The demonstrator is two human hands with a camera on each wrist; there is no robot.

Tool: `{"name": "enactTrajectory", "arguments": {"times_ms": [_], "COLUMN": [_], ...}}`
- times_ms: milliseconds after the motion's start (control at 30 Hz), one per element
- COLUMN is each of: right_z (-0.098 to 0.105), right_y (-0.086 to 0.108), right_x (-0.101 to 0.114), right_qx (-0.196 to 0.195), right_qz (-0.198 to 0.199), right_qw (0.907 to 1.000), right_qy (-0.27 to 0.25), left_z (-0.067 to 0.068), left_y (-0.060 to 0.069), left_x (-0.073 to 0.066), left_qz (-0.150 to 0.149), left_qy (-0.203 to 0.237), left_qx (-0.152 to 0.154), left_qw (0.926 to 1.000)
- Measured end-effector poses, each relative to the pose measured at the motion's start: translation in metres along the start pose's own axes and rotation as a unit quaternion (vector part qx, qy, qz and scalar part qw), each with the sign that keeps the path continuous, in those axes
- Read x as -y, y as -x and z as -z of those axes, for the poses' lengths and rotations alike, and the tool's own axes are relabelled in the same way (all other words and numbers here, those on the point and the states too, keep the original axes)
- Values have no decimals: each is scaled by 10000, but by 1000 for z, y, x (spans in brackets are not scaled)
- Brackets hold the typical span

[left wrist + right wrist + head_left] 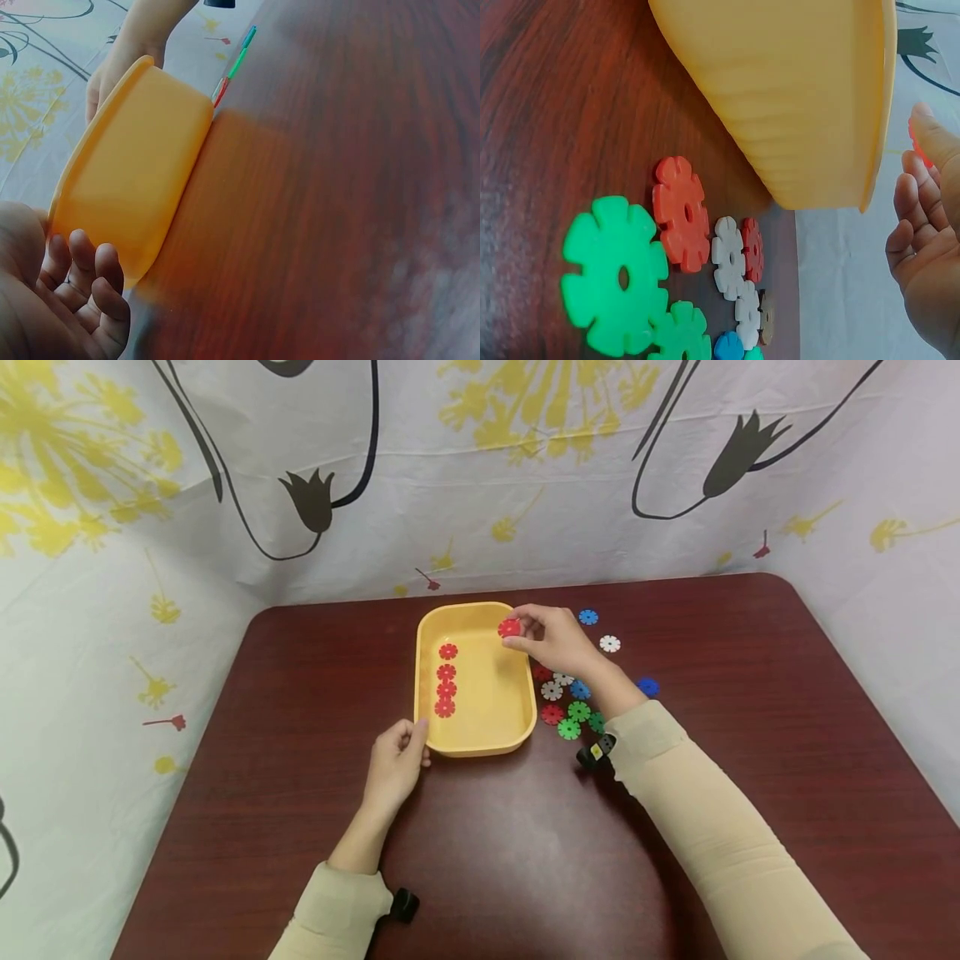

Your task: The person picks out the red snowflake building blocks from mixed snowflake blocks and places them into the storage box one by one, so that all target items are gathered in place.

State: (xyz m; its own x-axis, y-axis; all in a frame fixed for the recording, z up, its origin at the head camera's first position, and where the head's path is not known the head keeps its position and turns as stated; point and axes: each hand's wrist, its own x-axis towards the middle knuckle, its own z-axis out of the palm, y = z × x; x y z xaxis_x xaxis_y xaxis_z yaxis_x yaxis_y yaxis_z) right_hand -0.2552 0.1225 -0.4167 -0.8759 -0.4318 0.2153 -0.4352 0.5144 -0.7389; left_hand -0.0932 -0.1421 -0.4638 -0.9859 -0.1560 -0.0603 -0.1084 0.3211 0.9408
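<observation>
A yellow plastic tray (487, 727) stands on the table, with several red notched discs (446, 672) in a column along its left side. My left hand (395, 762) grips the tray's near left corner, thumb on the rim; in the left wrist view the hand's (71, 300) fingers curl against the outer wall. My right hand (558, 639) pinches a red notched disc (509, 627) between thumb and fingers above the tray's far right part. In the right wrist view only a sliver of that red disc (918, 144) shows past the thumb.
Right of the tray lie loose notched discs: green (569, 728), red (552, 714), white (552, 691) and blue (581, 689). A blue disc (588, 617) and a white disc (610, 644) lie farther back. A patterned cloth (450, 485) hangs behind the dark wooden table (315, 693).
</observation>
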Motion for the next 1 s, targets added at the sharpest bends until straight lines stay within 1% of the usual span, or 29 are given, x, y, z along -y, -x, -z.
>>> {"name": "enactTrajectory", "arguments": {"times_ms": [67,233,367,733,1000], "right_z": [-1,-3,-5,-16,-22], "right_y": [0,0,0,-2,-2], "right_x": [0,3,6,12,19], "right_qx": [-6,-1,13,138,181], "right_qz": [1,40,156,411,512], "right_qw": [10000,10000,9998,9989,9984], "right_qy": [31,-75,-157,-149,-175], "left_z": [0,-1,-1,-2,-1], "left_y": [0,-1,0,0,0], "left_x": [1,2,1,2,1], "left_qz": [-8,26,16,25,16], "left_qy": [34,58,52,45,62], "left_qx": [-8,-23,-33,-77,-48], "left_qw": [10000,10000,10000,10000,10000]}}
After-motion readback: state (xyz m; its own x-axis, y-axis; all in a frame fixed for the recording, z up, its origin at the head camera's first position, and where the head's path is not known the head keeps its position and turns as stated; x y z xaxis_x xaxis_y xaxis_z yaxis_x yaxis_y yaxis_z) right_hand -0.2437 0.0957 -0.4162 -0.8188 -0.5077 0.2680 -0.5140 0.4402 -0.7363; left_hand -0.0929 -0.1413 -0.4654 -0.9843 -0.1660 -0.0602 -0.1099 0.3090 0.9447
